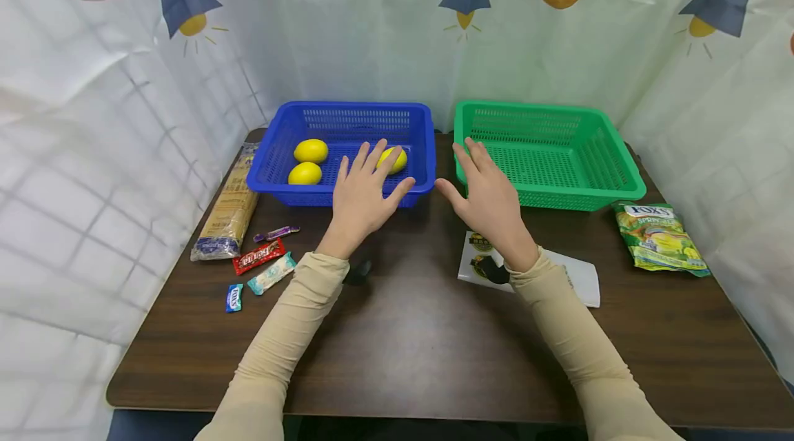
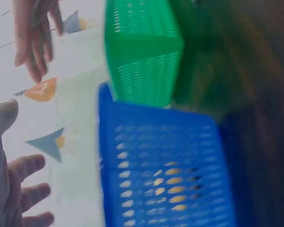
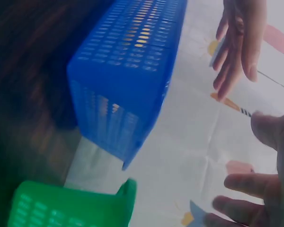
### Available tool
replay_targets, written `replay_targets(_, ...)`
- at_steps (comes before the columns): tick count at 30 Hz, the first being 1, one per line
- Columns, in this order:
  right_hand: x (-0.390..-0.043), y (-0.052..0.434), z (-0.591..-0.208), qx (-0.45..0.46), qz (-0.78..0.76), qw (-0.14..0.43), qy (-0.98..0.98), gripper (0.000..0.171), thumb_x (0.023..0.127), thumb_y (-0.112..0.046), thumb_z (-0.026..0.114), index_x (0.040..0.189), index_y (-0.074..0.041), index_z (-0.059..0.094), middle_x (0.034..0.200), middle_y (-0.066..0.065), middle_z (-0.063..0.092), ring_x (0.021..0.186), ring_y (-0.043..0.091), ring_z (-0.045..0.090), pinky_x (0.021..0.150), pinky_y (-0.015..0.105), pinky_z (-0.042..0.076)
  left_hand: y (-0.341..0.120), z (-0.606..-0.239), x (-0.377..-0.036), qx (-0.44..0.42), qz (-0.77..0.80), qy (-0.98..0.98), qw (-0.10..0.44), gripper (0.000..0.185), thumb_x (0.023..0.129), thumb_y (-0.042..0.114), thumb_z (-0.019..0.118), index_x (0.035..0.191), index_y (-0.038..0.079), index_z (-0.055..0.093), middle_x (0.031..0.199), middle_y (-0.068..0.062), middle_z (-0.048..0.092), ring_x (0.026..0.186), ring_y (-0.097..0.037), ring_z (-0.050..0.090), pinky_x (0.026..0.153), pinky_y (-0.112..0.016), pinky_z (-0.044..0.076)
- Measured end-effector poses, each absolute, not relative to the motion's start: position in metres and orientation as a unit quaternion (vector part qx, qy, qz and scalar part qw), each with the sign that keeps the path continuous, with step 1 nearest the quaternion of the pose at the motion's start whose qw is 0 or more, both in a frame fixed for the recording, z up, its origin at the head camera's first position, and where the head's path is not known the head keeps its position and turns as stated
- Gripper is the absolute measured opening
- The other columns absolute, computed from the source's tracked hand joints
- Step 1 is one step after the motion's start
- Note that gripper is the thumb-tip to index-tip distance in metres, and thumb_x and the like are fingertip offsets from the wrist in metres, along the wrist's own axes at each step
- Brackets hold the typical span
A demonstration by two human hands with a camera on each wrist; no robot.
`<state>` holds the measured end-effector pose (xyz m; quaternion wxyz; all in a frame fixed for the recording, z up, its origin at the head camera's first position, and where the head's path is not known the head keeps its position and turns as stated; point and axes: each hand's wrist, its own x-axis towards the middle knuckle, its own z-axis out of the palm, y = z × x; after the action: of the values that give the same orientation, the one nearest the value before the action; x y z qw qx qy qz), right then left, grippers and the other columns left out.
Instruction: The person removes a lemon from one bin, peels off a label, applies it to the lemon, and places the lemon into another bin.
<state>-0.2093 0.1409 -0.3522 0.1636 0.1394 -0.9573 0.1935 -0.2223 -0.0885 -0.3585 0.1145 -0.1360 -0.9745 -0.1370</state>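
My left hand (image 1: pixel 362 201) is raised with fingers spread, in front of the blue basket (image 1: pixel 347 200) and partly covering it in the head view. Two lemons (image 1: pixel 311 150) lie at the left inside that basket. A third lemon (image 1: pixel 397 160) lies at the right, partly behind my fingers. My right hand (image 1: pixel 493 203), also spread and holding nothing, is up by the near left corner of the green basket (image 1: pixel 558 198). In both wrist views the hands are above the basket rims, apart from each other.
At the left lie a noodle-like packet (image 1: pixel 226 210), a purple-wrapped sweet (image 1: pixel 276 233), a red bar (image 1: pixel 259 256), a pale bar (image 1: pixel 271 273) and a small blue packet (image 1: pixel 233 298). A white sheet (image 1: pixel 583 279) lies below my right forearm. A green Fox's bag (image 1: pixel 660 238) sits far right.
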Motion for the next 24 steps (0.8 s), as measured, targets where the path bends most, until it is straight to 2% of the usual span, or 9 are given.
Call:
replay_targets(2,-0.212,0.135,-0.349,0.149,0.206,0.188,-0.949,0.069,0.097,-0.056,0.054,0.151,-0.015,0.042,0.156,0.012,0.046,0.140,0.033,0.048,0.102,0.052,0.051,-0.094,-0.349,-0.225,-0.135,-0.135,-0.976,0.107,0.070,0.097,0.070,0.034,0.157,0.034,0.026,0.167,0.001,0.024,0.157,-0.027,0.017,0.127,-0.057,0.014)
replay_targets(4,-0.216,0.128,-0.347,0.156,0.217,0.197,-0.943,0.064,0.097,-0.051,0.058,0.145,-0.010,0.050,0.145,0.014,0.058,0.123,0.034,0.063,0.088,0.050,0.057,-0.101,-0.339,-0.229,-0.138,-0.135,-0.976,0.104,0.070,0.097,0.068,0.037,0.157,0.032,0.029,0.166,-0.001,0.028,0.156,-0.029,0.021,0.125,-0.057,0.019)
replay_targets(7,-0.223,0.117,-0.344,0.158,0.226,0.188,-0.943,0.059,0.096,-0.046,0.061,0.138,-0.005,0.057,0.129,0.017,0.068,0.097,0.035,0.071,0.076,0.047,0.059,-0.109,-0.323,-0.240,-0.145,-0.136,-0.975,0.098,0.070,0.098,0.066,0.039,0.155,0.027,0.034,0.164,-0.005,0.032,0.153,-0.032,0.026,0.123,-0.057,0.025)
replay_targets(12,-0.237,0.103,-0.349,0.147,0.218,0.151,-0.953,0.051,0.094,-0.043,0.065,0.123,-0.001,0.064,0.097,0.017,0.075,0.071,0.031,0.069,0.060,0.040,0.056,-0.120,-0.298,-0.268,-0.140,-0.156,-0.976,0.061,0.070,0.098,0.064,0.041,0.155,0.023,0.035,0.163,-0.007,0.035,0.151,-0.034,0.031,0.121,-0.057,0.029)
replay_targets(16,-0.243,0.099,-0.361,0.109,0.209,0.114,-0.965,0.048,0.093,-0.042,0.067,0.111,0.002,0.064,0.072,0.013,0.066,0.055,0.026,0.062,0.047,0.031,0.048,-0.120,-0.284,-0.297,-0.125,-0.196,-0.973,-0.008,0.072,0.099,0.064,0.040,0.157,0.024,0.029,0.165,-0.007,0.030,0.153,-0.034,0.027,0.123,-0.057,0.024)
replay_targets(21,-0.249,0.097,-0.371,0.099,0.230,0.104,-0.962,0.047,0.095,-0.039,0.065,0.109,0.005,0.065,0.068,0.012,0.060,0.055,0.024,0.059,0.046,0.026,0.041,-0.117,-0.277,-0.337,-0.113,-0.230,-0.962,-0.093,0.074,0.098,0.060,0.046,0.158,0.021,0.027,0.164,-0.010,0.031,0.152,-0.036,0.027,0.123,-0.057,0.026)
replay_targets(24,-0.251,0.095,-0.374,0.106,0.282,0.082,-0.950,0.040,0.096,-0.035,0.064,0.107,0.004,0.067,0.074,0.015,0.066,0.060,0.022,0.065,0.049,0.024,0.044,-0.118,-0.281,-0.354,-0.098,-0.241,-0.957,-0.131,0.073,0.098,0.055,0.051,0.157,0.017,0.031,0.162,-0.012,0.033,0.151,-0.036,0.029,0.121,-0.055,0.030)
